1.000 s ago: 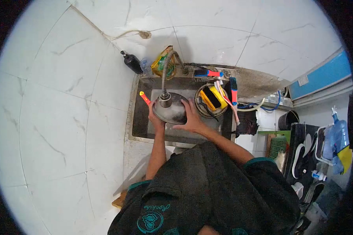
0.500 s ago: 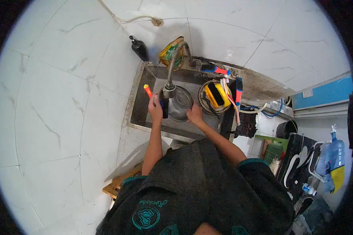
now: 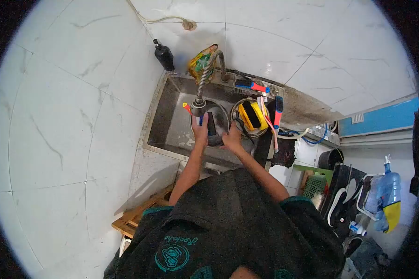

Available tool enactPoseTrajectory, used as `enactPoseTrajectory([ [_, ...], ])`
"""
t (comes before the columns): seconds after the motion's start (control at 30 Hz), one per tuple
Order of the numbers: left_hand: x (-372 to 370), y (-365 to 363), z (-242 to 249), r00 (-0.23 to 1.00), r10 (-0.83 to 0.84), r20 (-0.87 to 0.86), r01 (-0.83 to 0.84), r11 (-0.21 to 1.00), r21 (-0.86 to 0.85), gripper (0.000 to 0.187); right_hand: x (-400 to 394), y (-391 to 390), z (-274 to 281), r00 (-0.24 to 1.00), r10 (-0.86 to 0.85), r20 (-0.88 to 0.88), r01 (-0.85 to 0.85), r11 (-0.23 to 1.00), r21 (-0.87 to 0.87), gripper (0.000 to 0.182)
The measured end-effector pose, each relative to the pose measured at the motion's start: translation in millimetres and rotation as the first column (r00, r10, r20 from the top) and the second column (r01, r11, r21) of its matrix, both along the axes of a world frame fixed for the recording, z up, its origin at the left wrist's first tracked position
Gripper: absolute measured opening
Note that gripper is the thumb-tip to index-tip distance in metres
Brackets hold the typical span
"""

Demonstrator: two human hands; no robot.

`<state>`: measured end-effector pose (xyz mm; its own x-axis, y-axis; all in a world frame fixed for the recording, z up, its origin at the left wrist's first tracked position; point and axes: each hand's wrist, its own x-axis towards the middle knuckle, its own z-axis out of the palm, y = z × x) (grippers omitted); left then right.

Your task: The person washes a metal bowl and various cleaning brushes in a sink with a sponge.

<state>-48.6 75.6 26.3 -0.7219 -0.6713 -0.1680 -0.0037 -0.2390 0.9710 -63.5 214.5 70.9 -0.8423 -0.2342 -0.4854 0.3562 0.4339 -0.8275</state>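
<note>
In the sink (image 3: 161, 125), a round metal bowl (image 3: 222, 116) sits tilted under the faucet head (image 3: 199, 103). My right hand (image 3: 233, 137) grips the bowl's right rim. Closed around a scrub brush (image 3: 212, 123) is my left hand (image 3: 200, 133), at the bowl's left side. The brush's red handle end with a yellow tip sticks out past the fingers, and its dark bristles are over the bowl's inside. Part of the brush is covered by the hand. Beside the bowl, a second round container (image 3: 236, 108) carries a yellow brush with black bristles (image 3: 252, 115).
Red-and-blue brushes (image 3: 260, 88) (image 3: 278, 111) lie at the sink's right and back edges. A dark bottle (image 3: 164, 56) and a yellow-green packet (image 3: 201, 64) stand behind the sink. To the right are a dark bucket (image 3: 330, 159) and a blue water bottle (image 3: 390, 186).
My left hand has moved right with the brush, bringing the bristles further over the bowl's inside. My right hand stays on the rim. The view has shifted slightly.
</note>
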Motion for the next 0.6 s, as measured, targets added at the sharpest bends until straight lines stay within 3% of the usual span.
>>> enactPoseTrajectory([
  [0.1, 1, 1, 19, 0.992, -0.028, -0.124, 0.067, 0.945, 0.319, 0.052, 1, 1, 5, 0.999, 0.0, -0.048, 0.001, 1.0, 0.028, 0.062],
  [0.2, 5, -11, 33, 0.978, -0.1, -0.181, 0.168, 0.893, 0.417, 0.043, 6, 7, 23, 0.988, 0.015, -0.155, -0.013, 1.0, 0.017, 0.066],
  [0.27, 9, -22, 34, 0.99, -0.083, -0.117, 0.122, 0.917, 0.38, 0.037, 9, 8, -2, 0.978, -0.005, -0.209, 0.005, 1.0, 0.0, 0.066],
  [0.4, 23, -50, 34, 0.996, -0.057, -0.069, 0.068, 0.982, 0.174, 0.031, 23, 9, 1, 0.822, 0.017, -0.57, 0.007, 0.999, 0.04, 0.068],
  [0.57, 51, -84, 10, 0.985, -0.082, 0.152, 0.074, 0.996, 0.056, 0.028, 22, 12, 21, 0.756, 0.063, -0.651, -0.026, 0.997, 0.066, 0.062],
  [0.6, 53, -85, 8, 0.97, -0.104, 0.218, 0.14, 0.978, -0.155, 0.031, 20, 12, 18, 0.746, 0.072, -0.663, -0.027, 0.997, 0.078, 0.061],
])
